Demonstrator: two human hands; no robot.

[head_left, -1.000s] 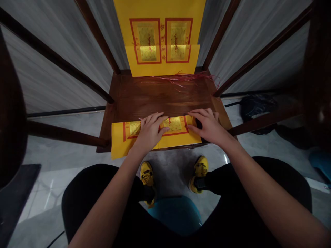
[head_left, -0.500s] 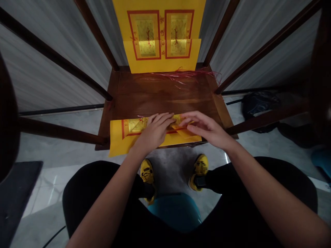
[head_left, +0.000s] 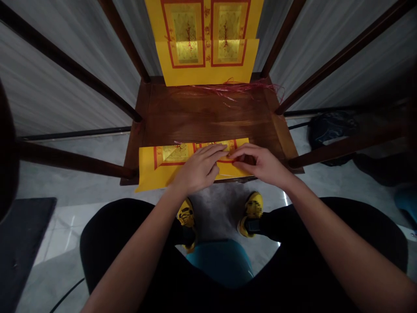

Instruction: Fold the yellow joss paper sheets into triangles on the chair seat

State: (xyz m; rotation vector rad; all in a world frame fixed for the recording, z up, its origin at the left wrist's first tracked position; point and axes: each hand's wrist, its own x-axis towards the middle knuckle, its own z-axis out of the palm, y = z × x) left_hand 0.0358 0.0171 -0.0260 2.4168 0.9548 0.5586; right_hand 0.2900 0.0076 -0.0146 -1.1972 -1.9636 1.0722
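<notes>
A yellow sheet of joss paper [head_left: 148, 170] with red frames and gold foil patches lies along the near edge of a low wooden shelf. Its left corner has a diagonal fold and hangs past the edge. My left hand [head_left: 200, 168] rests flat on the middle of the sheet, fingers stretched out and close together. At the sheet's right part, my right hand [head_left: 263, 165] has its thumb and curled fingers at the paper, near the left fingertips. The exact contact under those fingers is partly hidden.
More yellow joss paper [head_left: 208, 74] stands at the back of the wooden shelf [head_left: 198, 117], beside loose pink-red strings [head_left: 234, 90]. Dark wooden posts [head_left: 124, 39] frame both sides. A blue stool [head_left: 221, 263] is below me, and a black bag [head_left: 332, 126] lies right.
My right fingers have curled in and come down onto the paper's right part. The lifted flap there now lies flatter. My left hand stays on the sheet; the view has shifted slightly.
</notes>
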